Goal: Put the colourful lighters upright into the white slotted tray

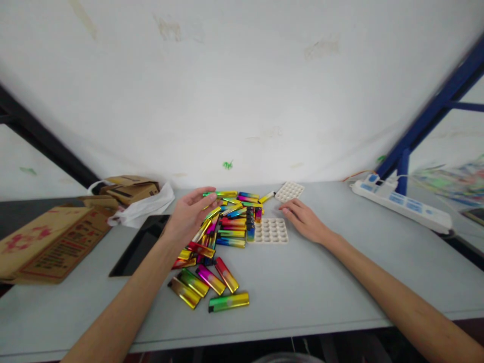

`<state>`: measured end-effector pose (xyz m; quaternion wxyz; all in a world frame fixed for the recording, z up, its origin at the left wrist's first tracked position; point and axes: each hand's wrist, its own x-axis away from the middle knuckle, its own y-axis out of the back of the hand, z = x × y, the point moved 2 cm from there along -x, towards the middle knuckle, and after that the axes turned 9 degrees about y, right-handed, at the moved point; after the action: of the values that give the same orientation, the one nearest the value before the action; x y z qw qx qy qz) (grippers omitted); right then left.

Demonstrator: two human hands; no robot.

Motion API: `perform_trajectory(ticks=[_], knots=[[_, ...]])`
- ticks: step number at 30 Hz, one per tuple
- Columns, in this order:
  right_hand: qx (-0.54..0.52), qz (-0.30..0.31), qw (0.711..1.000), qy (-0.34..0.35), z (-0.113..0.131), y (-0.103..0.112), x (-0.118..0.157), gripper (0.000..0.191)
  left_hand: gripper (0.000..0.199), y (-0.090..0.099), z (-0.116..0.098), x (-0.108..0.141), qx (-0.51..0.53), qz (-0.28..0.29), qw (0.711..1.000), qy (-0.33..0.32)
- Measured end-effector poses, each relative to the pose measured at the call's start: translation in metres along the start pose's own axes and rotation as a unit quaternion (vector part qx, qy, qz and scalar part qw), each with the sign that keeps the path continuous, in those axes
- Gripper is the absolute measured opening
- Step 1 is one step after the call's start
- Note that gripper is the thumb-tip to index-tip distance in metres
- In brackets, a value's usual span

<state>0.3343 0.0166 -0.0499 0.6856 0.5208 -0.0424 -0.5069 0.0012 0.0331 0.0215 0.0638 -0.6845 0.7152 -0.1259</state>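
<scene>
on the counter [340, 287], lighters [232, 233] lie heaped beside the tray [275, 231]; we can't tell whether our left hand [187, 214] grips one, our right hand [304, 220] is open, and a brushing finger could topple the upright ones.

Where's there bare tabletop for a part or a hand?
Two main patches: between the right forearm and power strip; and in front of the nearer tray, between the loose lighters and that forearm. Smaller: front left, between box and left forearm. Crowded: left of the tray, lighters piled by the left hand.
</scene>
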Motion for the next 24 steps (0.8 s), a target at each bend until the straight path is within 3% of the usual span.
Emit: perform_trajectory(ticks=[3, 10, 14, 18, 24], knots=[[-0.005, -0.002, 1.0, 0.0, 0.0, 0.0, 0.0, 0.037, 0.031, -0.008, 0.007, 0.004, 0.051, 0.024, 0.998, 0.02], [-0.012, 0.005, 1.0, 0.0, 0.002, 0.001, -0.001, 0.037, 0.028, -0.027, 0.015, 0.019, 0.036, 0.105, 0.994, -0.002], [-0.017, 0.005, 1.0, 0.001, 0.001, 0.001, 0.0, 0.035, 0.032, -0.032, 0.017, 0.025, 0.037, 0.134, 0.988, 0.068], [-0.017, 0.003, 1.0, 0.0, -0.001, 0.001, 0.001, 0.035, 0.045, -0.032, 0.021, 0.025, 0.043, 0.149, 0.979, 0.133], [-0.016, 0.008, 1.0, 0.0, -0.003, 0.001, 0.001, 0.034, 0.036, -0.032, 0.028, 0.023, 0.043, 0.141, 0.982, 0.116]])
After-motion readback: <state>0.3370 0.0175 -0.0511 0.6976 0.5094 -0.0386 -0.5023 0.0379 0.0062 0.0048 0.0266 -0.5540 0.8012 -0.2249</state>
